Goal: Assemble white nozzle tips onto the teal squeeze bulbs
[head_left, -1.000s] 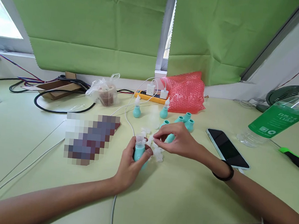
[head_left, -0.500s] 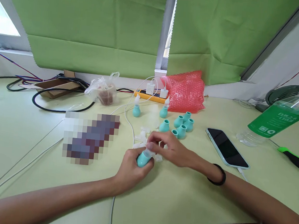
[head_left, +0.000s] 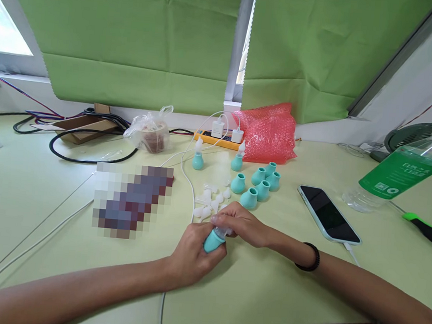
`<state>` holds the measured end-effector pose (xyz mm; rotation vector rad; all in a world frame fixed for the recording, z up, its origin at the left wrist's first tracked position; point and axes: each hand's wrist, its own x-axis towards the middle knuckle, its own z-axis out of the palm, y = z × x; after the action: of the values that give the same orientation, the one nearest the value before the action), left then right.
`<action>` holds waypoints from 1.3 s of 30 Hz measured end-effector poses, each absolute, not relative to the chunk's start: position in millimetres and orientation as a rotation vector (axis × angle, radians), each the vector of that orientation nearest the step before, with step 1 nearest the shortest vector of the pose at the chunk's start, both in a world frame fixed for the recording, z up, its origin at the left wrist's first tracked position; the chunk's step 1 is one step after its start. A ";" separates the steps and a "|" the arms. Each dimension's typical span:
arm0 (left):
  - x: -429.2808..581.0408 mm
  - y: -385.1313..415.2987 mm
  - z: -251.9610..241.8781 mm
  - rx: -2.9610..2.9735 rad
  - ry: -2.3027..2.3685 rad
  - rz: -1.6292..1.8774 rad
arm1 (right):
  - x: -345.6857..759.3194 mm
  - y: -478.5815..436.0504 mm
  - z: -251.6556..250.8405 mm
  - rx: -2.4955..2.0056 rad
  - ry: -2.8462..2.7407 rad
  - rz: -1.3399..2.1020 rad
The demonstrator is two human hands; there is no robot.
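Low over the table, my left hand is wrapped round a teal squeeze bulb, its neck tilted up and away. My right hand is closed on a translucent nozzle piece at the bulb's neck; its fingers partly hide the joint. Just beyond the hands lies a pile of small clear plastic parts. Several loose teal bulbs stand open-necked behind my right hand. Farther back, two bulbs stand upright with clear tips on them, a left one and a right one.
A phone on a cable lies to the right, near a tilted green-labelled bottle and a screwdriver. Red bubble wrap and a power strip are at the back. White cables cross the table; a blurred object lies left.
Both hands have shifted slightly nearer and right with the bulb. My right hand has lowered and closed round the nozzle piece, uncovering more of the clear parts and a teal bulb behind.
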<state>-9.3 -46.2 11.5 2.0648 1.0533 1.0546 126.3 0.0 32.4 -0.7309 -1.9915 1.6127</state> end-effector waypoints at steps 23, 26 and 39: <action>-14.3 -48.9 6.6 1.746 0.947 1.051 | 138.8 26.4 38.9 -1.358 -2.310 0.000; -8.9 -46.7 6.9 1.608 0.985 1.128 | 140.7 22.2 47.1 -1.196 -2.250 0.143; -5.2 -42.5 7.3 1.614 1.059 1.216 | 147.3 11.1 72.2 -0.875 -2.099 0.342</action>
<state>-5.2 -42.5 7.3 1.6144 1.0594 1.2160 147.3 11.1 72.2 -0.8749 -2.0990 0.3420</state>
